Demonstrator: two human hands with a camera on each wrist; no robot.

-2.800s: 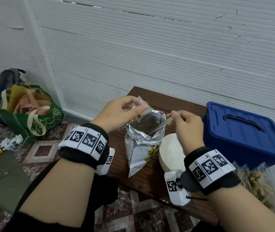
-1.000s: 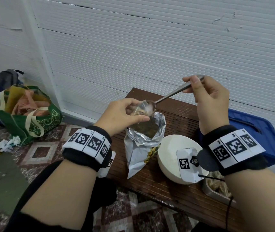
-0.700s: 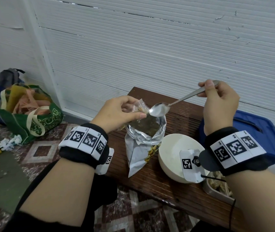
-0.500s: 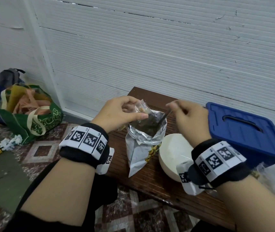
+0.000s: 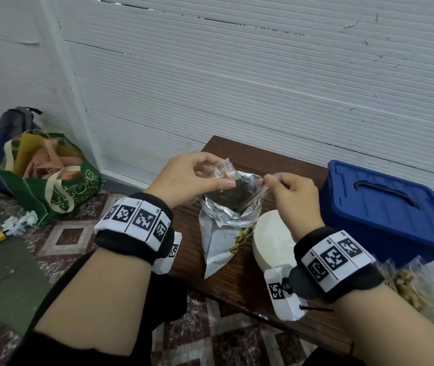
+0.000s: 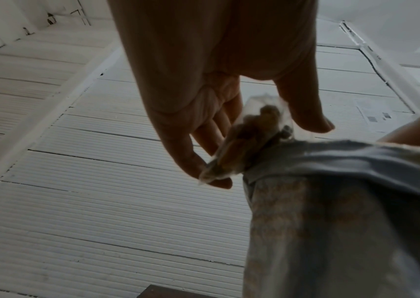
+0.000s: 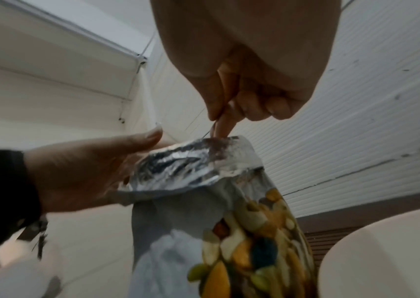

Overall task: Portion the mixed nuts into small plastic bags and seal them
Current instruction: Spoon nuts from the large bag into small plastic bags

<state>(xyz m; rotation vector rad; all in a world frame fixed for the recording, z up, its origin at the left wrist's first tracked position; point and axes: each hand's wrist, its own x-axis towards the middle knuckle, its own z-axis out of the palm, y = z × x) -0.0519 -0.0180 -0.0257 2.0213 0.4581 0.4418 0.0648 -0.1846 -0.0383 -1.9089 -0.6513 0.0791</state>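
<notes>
An open foil pouch of mixed nuts stands on the wooden bench. My left hand pinches a small clear plastic bag with a few nuts in it, just above the pouch's left rim. In the left wrist view the small bag hangs between thumb and fingers of the left hand. My right hand grips a metal spoon's handle, which slants down into the pouch; the spoon's bowl is hidden inside. In the right wrist view the right hand is curled over the pouch's folded rim.
A white bowl sits right of the pouch, under my right wrist. A blue lidded bin stands at the far right, with clear bags of nuts in front of it. A green tote bag lies on the tiled floor at the left.
A second ago the right hand held the spoon high and tipped it at the small bag's mouth. It has since come down and put the spoon back in the pouch. The left hand stayed put.
</notes>
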